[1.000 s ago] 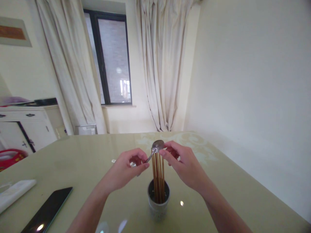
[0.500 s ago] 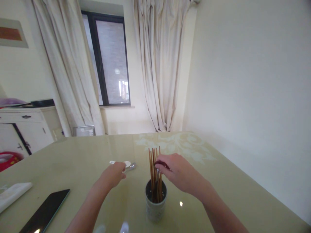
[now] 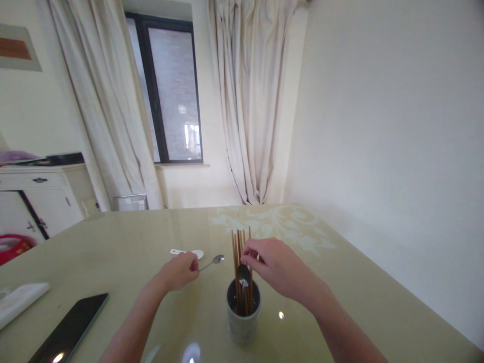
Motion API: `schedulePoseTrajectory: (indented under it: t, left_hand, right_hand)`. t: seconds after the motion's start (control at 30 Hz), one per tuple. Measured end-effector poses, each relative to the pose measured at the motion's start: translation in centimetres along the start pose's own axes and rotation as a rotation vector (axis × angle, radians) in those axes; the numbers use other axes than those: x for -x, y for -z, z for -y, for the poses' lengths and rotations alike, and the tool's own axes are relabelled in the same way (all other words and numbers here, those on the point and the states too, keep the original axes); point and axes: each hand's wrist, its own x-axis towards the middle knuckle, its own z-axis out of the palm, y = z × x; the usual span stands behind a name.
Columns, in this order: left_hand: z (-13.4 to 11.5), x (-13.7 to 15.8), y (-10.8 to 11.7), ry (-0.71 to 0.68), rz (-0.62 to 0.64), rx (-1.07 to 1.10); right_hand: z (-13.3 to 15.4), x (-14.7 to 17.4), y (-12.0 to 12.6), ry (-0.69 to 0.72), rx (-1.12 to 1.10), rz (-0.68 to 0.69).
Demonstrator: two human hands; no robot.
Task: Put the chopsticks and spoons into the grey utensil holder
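My left hand (image 3: 181, 271) is closed around the handle of a small metal spoon (image 3: 218, 259), its bowl pointing right, just above the table. Behind it lies a white spoon (image 3: 196, 254), partly covered by my fingers. A pale patterned utensil holder (image 3: 242, 327) stands in front of me with several wooden chopsticks (image 3: 234, 252) upright in it. Another metal spoon (image 3: 244, 275) stands among them, bowl up and handle down in the holder. The curled thumb and forefinger of my right hand (image 3: 274, 267) are at the top of that bowl, beside the chopsticks.
A black tablet-like device (image 3: 71, 327) lies at the left on the glossy table (image 3: 321, 322). Beyond it is a white object (image 3: 22, 302) at the table's edge. A wall runs along the right side; curtains and a window are behind.
The spoon under my right hand has sunk lower into the holder, its bowl now facing me. The spoon in my left hand has lifted and shifted right, showing more of its bowl.
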Motion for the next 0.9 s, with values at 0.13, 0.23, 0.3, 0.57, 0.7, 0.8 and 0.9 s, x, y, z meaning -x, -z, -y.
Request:
schedulePoseTrajectory:
  t: [0.13, 0.23, 0.3, 0.57, 0.7, 0.8, 0.9]
  left_hand:
    - [-2.4, 1.8, 3.9, -0.167, -0.063, 0.37]
    - [-5.4, 3.8, 6.3, -0.259, -0.161, 0.619]
    - [-7.8, 5.1, 7.0, -0.321, -0.189, 0.741]
    - [-13.0, 6.5, 5.0, -0.448, -0.167, 0.813]
    - [-13.0, 5.2, 3.5, -0.451, -0.232, 0.635]
    - [-13.2, 4.5, 2.4, -0.454, -0.142, 0.49]
    - [-13.4, 4.6, 2.1, -0.45, -0.101, 0.446]
  right_hand:
    - [0.4, -0.2, 0.8, 0.003, -0.092, -0.169]
    - [1.0, -0.2, 0.9, -0.011, -0.248, -0.289]
    - [1.3, 0.0, 0.8, -0.003, -0.355, -0.33]
    - [1.9, 1.4, 1.7, 0.089, -0.598, -0.433]
    - [1.3, 2.1, 3.0, 0.074, -0.562, -0.537]
    - [0.9, 2.4, 3.9, 0.048, -0.485, -0.517]
    - [0.5, 2.3, 4.1, 0.04, -0.406, -0.44]
